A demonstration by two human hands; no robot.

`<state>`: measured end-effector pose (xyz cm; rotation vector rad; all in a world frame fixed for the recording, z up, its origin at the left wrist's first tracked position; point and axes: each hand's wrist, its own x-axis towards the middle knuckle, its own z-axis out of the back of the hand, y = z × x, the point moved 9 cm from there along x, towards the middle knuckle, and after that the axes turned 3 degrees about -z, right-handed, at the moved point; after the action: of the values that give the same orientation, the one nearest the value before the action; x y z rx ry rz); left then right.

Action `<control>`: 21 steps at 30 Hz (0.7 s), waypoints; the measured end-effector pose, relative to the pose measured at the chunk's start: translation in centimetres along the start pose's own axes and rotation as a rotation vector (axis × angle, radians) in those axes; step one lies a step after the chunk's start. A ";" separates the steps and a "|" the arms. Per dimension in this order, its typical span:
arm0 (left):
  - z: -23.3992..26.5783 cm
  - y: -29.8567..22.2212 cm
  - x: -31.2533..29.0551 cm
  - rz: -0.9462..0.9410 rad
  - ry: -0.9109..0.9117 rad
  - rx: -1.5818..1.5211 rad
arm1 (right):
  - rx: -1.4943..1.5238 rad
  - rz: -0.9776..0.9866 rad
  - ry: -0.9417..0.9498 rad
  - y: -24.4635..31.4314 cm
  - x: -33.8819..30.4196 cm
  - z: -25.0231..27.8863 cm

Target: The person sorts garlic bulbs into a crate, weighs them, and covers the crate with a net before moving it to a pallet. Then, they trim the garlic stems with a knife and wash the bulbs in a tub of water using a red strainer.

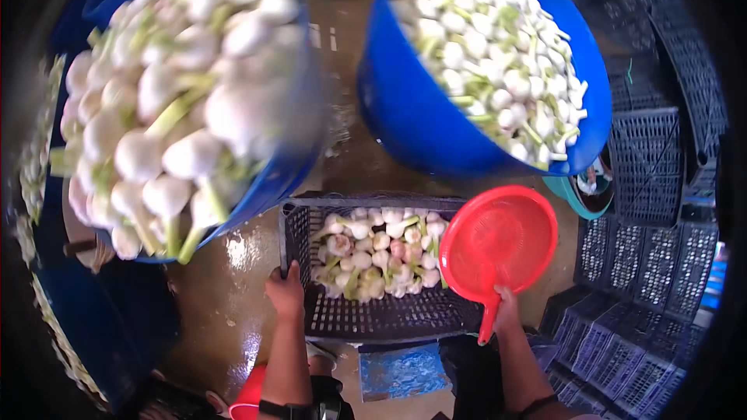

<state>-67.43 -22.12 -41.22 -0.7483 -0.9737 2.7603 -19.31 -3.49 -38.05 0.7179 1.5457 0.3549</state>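
And now the dark crate is gripped at its left rim by the left hand, fingers curled around the edge, while the handle of a red colander is held firmly in the right hand. The crate's right end is partly covered by the colander's round bowl, and the garlic bulbs are gathered mostly across the crate's upper part — its slatted base left bare nearer the person. Beyond, the scene is flanked by two blue tubs: the left tub is heaped with garlic, blurred in places, and the right tub is loaded too. Stacked dark crates are seen at far right.
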 end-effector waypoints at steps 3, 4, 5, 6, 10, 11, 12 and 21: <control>-2.3 -4.7 -2.7 0.043 0.123 0.081 | 0.114 -0.081 -0.086 1.3 -1.2 3.7; -4.2 -5.4 -3.2 0.093 0.210 0.044 | 0.076 -0.052 -0.097 1.6 -0.8 5.5; -5.1 -6.4 -3.7 0.089 0.209 0.065 | 0.037 -0.020 -0.108 2.3 -0.3 7.3; -6.4 -7.8 -3.8 0.036 0.267 0.080 | -0.001 0.016 -0.125 3.2 0.2 7.4; -3.2 -10.7 -1.3 -0.213 0.040 0.204 | -0.124 -0.082 -0.033 5.0 -0.6 2.3; -1.2 -13.7 -2.2 -0.394 -0.213 0.231 | -0.236 -0.030 -0.061 5.8 -1.1 4.5; -1.6 -15.4 -3.3 -0.311 -0.152 -0.078 | -0.359 0.027 -0.108 6.8 -1.8 8.4; 7.6 -45.1 -11.1 -0.869 -0.494 0.389 | -0.563 0.610 -0.472 32.3 -12.9 6.9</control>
<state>-63.72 6.14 -3.75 0.3709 -0.5671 2.2184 -5.61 11.29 -8.89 0.7383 0.6992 0.9557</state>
